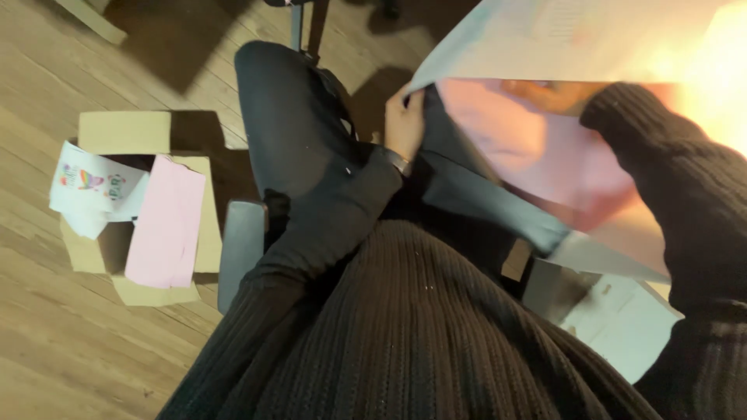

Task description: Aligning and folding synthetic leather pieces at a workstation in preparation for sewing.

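Head view: left hand (405,124) pinching large pale paper sheet (576,39); right hand (556,95) behind pink sheet (545,155), grip unclear. Best kept taut, edges aligned.

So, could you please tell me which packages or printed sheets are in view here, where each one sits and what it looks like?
Cardboard box: on the wood floor at left, brown, open flaps.
Printed sheet: lying over the box, white with a small colourful picture.
Pink sheet: across the box, plain, rectangular.
Large sheet: upper right, pale outside, pink inside, held by the left hand at its corner; right hand behind it.
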